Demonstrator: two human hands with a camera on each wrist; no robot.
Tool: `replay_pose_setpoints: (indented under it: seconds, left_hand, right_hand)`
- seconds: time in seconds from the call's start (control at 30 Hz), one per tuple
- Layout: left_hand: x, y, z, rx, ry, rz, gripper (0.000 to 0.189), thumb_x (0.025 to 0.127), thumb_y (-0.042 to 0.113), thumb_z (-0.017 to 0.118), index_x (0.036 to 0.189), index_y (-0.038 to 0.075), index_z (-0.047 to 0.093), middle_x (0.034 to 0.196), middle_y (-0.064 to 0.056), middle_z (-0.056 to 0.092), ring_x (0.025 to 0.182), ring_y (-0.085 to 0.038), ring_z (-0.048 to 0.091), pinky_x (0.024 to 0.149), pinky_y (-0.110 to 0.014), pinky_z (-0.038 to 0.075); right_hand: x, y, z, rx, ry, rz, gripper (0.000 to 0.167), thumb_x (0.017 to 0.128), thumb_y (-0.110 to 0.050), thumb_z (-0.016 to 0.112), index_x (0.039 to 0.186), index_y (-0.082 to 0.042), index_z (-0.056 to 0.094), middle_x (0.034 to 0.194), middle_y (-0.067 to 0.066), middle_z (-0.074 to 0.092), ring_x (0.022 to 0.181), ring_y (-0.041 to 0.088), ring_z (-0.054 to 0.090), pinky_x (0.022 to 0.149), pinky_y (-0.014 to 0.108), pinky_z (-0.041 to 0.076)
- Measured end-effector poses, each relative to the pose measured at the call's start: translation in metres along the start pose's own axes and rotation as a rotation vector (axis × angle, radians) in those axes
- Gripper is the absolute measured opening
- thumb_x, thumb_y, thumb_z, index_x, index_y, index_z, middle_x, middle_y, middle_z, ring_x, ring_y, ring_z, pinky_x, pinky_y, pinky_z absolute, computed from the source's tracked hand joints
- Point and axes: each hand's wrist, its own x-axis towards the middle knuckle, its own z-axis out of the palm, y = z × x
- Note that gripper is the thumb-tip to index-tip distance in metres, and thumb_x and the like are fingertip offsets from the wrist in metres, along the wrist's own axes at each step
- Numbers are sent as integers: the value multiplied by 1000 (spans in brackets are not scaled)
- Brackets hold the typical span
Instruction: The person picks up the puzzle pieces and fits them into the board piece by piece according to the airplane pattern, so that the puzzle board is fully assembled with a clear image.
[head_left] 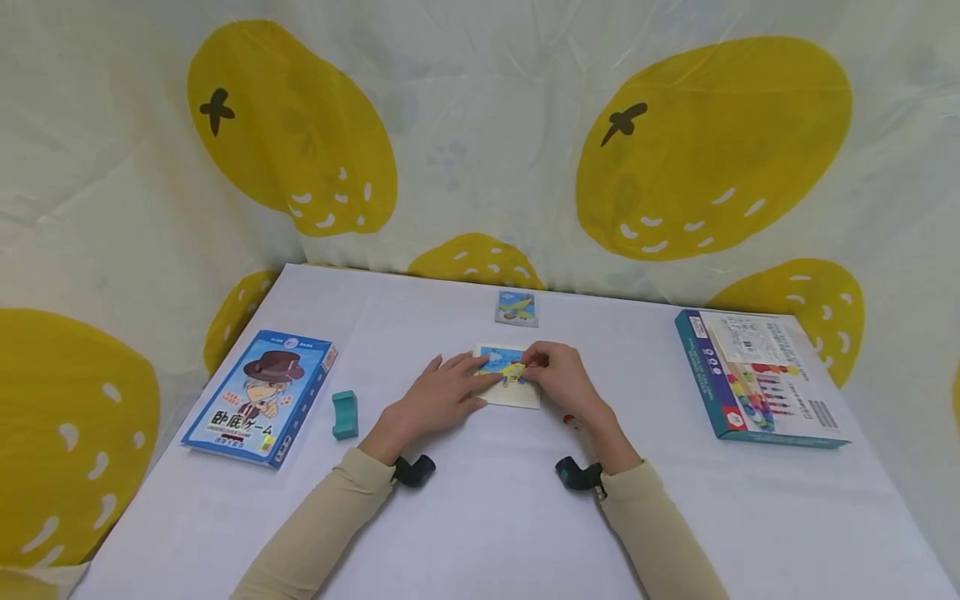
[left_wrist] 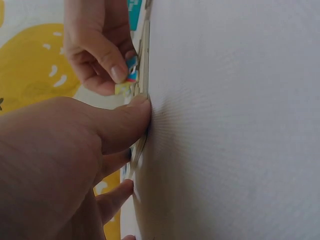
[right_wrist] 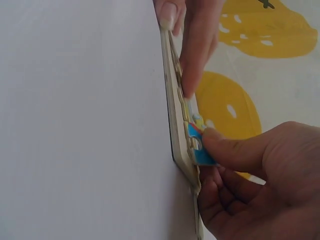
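A small jigsaw puzzle in a cream tray (head_left: 525,401) lies on the white table, its picture blue and yellow. My left hand (head_left: 444,395) rests over the tray's left side with fingers spread, the thumb at the near rim and fingertips on the puzzle. In the right wrist view, my right hand (right_wrist: 255,170) pinches a blue puzzle piece (right_wrist: 202,156) between thumb and fingers, tilted up at the tray's right part. The same piece shows small in the left wrist view, close beyond the left thumb (left_wrist: 127,127). Part of the picture is hidden under both hands.
Behind the tray lies a small airplane picture card (head_left: 517,309). A teal curved block (head_left: 345,415) and a blue game box (head_left: 258,400) stand to the left. A larger boxed set (head_left: 765,379) lies right. A small red-marked piece (head_left: 571,421) is by my right wrist.
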Motion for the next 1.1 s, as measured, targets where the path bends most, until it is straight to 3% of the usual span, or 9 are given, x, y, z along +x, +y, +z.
replay_pose_setpoints:
  seconds: [0.37, 0.67, 0.87, 1.1]
  left_hand:
    - [1, 3, -3, -2, -3, 4, 49, 102, 41, 52, 150, 36, 43, 160, -2, 38, 149, -29, 32, 115, -66, 27]
    - [0, 2, -2, -5, -14, -1, 50, 102, 42, 51, 151, 37, 42, 161, -1, 36, 150, -28, 31, 116, -65, 26]
    - [-3, -7, -5, -133, -43, -16, 55, 100, 38, 58, 152, 30, 42, 163, -1, 31, 153, -22, 26, 121, -57, 24]
    - [-7, -12, -14, -245, -47, -23, 55, 97, 34, 64, 148, 20, 50, 161, -2, 37, 153, -24, 26, 124, -48, 22]
  right_hand:
    - [8, -5, 8, -160, 47, 35, 6, 83, -8, 77, 87, -6, 74, 85, 9, 58, 80, 22, 51, 66, 29, 42]
    - [8, -4, 8, -150, 19, 45, 10, 83, -8, 78, 80, -6, 69, 75, 6, 64, 74, 19, 54, 62, 27, 43]
    - [1, 7, -4, -41, -10, 29, 5, 90, -12, 72, 93, -9, 70, 92, 6, 68, 84, 21, 57, 72, 30, 49]
    - [-14, 19, -27, -84, -12, 49, 11, 94, -13, 66, 104, -11, 71, 104, 7, 69, 92, 22, 59, 81, 34, 49]
